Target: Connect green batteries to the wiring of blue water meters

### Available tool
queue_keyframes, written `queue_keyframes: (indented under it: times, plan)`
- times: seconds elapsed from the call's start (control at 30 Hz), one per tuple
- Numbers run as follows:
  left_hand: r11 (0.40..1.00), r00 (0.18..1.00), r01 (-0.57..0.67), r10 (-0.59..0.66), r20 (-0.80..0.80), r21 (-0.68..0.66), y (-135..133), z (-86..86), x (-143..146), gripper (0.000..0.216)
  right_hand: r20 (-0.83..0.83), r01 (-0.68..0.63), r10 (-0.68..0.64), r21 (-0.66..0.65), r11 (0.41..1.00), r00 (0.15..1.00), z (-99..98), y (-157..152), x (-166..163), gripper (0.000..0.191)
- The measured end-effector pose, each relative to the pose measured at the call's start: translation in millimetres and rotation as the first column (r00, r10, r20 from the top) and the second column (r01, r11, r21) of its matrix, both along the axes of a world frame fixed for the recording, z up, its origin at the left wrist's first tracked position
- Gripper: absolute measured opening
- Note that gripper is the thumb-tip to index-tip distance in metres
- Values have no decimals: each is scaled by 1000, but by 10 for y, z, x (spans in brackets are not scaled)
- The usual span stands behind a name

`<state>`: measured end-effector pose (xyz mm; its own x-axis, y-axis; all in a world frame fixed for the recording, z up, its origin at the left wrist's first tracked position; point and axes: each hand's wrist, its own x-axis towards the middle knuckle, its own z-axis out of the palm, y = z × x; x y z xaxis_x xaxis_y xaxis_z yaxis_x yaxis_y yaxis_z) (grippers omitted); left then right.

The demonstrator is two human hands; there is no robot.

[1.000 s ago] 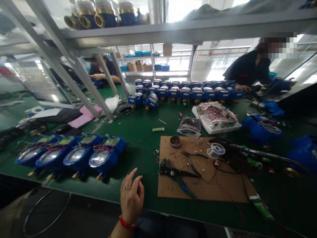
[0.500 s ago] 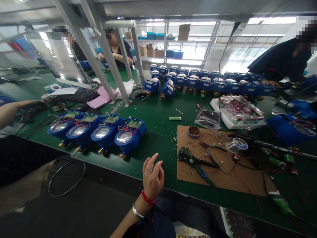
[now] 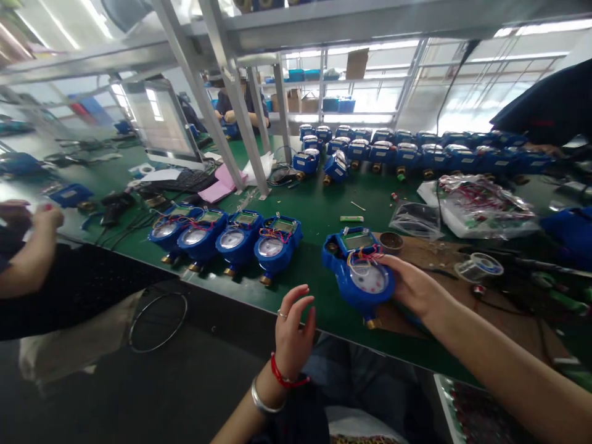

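My right hand [image 3: 411, 285] grips a blue water meter [image 3: 345, 280] by its right side, over the near left part of the cardboard. That meter has a round dial, a small display board and loose red and yellow wires on top; a brass fitting [image 3: 372, 323] points toward me. My left hand [image 3: 295, 333] hovers at the table's front edge, fingers apart and curved, holding nothing. To its upper left stands a row of several similar blue meters [image 3: 279, 245] with wires and displays showing. The pliers and wire stripper on the cardboard are mostly hidden by the held meter and my right arm.
Cardboard [image 3: 444, 296] carries a round tin [image 3: 391, 242] and a solder spool [image 3: 479, 267]. Behind it lie a bagged foam tray of wired parts [image 3: 485, 206] and rows of blue meters [image 3: 407, 155]. Metal posts [image 3: 234, 92] rise at left centre. A co-worker's hand [image 3: 49, 217] is at far left.
My right hand has come into view from the right, gripping a blue meter. My left hand stays open near the edge. The view has swung left, and the left co-worker's hand left the black tool.
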<state>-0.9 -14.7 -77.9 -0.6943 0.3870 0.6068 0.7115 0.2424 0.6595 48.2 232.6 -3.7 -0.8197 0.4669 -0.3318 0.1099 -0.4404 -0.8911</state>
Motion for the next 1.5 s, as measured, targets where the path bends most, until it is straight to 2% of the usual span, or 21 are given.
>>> queue_keyframes:
  times: [0.07, 0.13, 0.2, 0.3, 0.5, 0.67, 0.73, 0.8, 0.87, 0.93, 1.0, 1.03, 1.1, 1.17, 1.23, 1.3, 1.4, 1.5]
  plan:
    - [1000, 1000, -1, 1, -8, -15, -107, 108, -40, 27, 67, -87, 96, -123, 989, 993, -203, -201, -150, 11]
    - [998, 999, 34, -35, -22, -49, -156, 211, -86, 28, 112, -128, 150, -182, 975, 982, -340, -287, -226, 12]
    - [992, 995, 82, -87, -44, -95, -138, 302, -139, 28, 134, -151, 175, -171, 974, 975, -398, -287, -252, 14]
    - [977, 984, 143, -157, -80, -160, -4, 409, -220, 27, 129, -204, 222, -142, 969, 967, -380, -239, -246, 16]
    - [938, 944, 186, -254, -212, -292, 330, 524, -323, 13, 59, -297, 295, 30, 954, 954, -343, -224, -212, 27]
    - [938, 948, 258, -292, -125, -232, 423, 583, -318, 10, 109, -260, 237, 319, 911, 965, -356, -220, -89, 41]
    - [933, 945, 307, -322, -56, -187, 440, 610, -295, 11, 173, -250, 187, 493, 833, 967, -327, -181, 9, 43]
    - [927, 937, 345, -349, -2, -149, 463, 637, -270, 12, 216, -240, 123, 680, 693, 969, -304, -71, 123, 43]
    - [922, 930, 368, -367, 32, -122, 494, 664, -252, 12, 195, -193, 48, 848, 494, 980, -326, 141, 236, 41]
    - [917, 923, 385, -381, 58, -106, 529, 689, -240, 11, 175, -157, -54, 956, 250, 983, -420, 454, 344, 40]
    - [909, 914, 405, -398, 82, -97, 561, 714, -231, 10, 261, -260, -178, 965, 26, 949, -581, 812, 445, 46]
    - [907, 910, 412, -404, 93, -92, 573, 725, -227, 10, 341, -362, -251, 931, -40, 906, -674, 982, 492, 53]
    - [915, 914, 397, -386, 125, -75, 588, 742, -220, 10, 486, -542, -349, 837, -79, 801, -849, 1258, 573, 68]
    - [940, 920, 341, -328, 213, -24, 595, 753, -220, 9, 563, -627, -357, 774, -89, 745, -967, 1420, 628, 71]
    - [961, 891, 264, -277, 359, 85, 600, 756, -230, 10, 582, -642, -332, 760, -104, 742, -1007, 1479, 655, 66]
    - [955, 821, 195, -285, 495, 226, 608, 754, -251, 13, 576, -634, -315, 764, -123, 755, -993, 1479, 659, 59]
    - [909, 708, 128, -364, 605, 398, 618, 747, -291, 14, 566, -625, -306, 767, -144, 765, -954, 1457, 645, 51]
    - [863, 617, 86, -438, 654, 497, 609, 746, -321, 13, 557, -621, -316, 768, -156, 768, -959, 1463, 623, 46]
